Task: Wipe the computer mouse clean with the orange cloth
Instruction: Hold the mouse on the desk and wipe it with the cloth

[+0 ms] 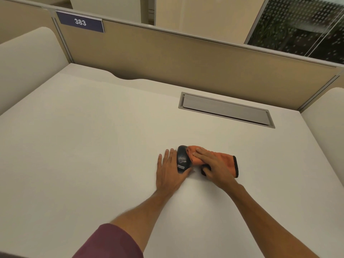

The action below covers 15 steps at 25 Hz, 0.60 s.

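Observation:
A dark computer mouse (183,159) with a small white label lies on the white desk (93,146), right of centre. My left hand (170,170) grips it from the left, fingers along its side and thumb at its near end. The orange cloth (225,161), edged in black, is folded and pressed against the right side of the mouse. My right hand (214,166) lies flat on top of the cloth, fingers pointing toward the mouse. Part of the cloth is hidden under that hand.
A grey cable hatch (225,110) is set into the desk behind the mouse. Beige partition panels (186,62) close off the back and both sides. A blue sign reading 383 (80,21) hangs at the back left.

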### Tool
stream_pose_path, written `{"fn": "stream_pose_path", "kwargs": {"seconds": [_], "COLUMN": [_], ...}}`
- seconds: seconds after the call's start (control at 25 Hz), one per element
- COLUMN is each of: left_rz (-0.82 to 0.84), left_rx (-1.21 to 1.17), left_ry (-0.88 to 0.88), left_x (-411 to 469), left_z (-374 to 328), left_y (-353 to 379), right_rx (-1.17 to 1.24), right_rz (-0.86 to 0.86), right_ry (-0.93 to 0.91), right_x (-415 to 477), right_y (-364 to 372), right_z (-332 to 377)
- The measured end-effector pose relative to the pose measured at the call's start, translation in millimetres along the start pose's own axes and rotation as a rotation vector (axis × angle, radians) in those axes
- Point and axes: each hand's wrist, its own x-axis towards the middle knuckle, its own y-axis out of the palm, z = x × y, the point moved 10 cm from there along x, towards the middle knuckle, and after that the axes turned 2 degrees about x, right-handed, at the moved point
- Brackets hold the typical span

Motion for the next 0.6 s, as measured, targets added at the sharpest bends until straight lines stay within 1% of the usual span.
{"fn": "stream_pose_path", "kwargs": {"seconds": [0.08, 0.2, 0.24, 0.28, 0.4, 0.44, 0.52, 0.6], "left_rz": [0.001, 0.019, 0.021, 0.015, -0.003, -0.002, 0.001, 0.002], "left_rx": [-0.017, -0.049, -0.05, -0.047, -0.029, -0.038, -0.061, -0.07], "left_ry": [0.002, -0.019, -0.026, -0.028, -0.027, -0.028, -0.037, -0.045], "left_x": [1, 2, 2, 1, 0, 0, 1, 2], "left_z": [0, 3, 4, 4, 2, 2, 3, 5], "left_y": [0, 3, 3, 3, 0, 0, 0, 0], "right_rx": [0.002, -0.132, -0.165, -0.169, -0.084, -0.08, -0.157, -0.263], "right_rz": [-0.032, 0.089, 0.104, 0.094, -0.015, -0.054, -0.071, -0.003], "right_ry": [-0.05, -0.245, -0.272, -0.254, -0.086, -0.08, -0.202, -0.384], "right_x": [1, -7, -8, -8, 0, 1, -2, -11], "right_y": [0, 19, 21, 19, 4, 1, 4, 17], "right_z": [13, 36, 36, 31, 16, 18, 34, 53]}}
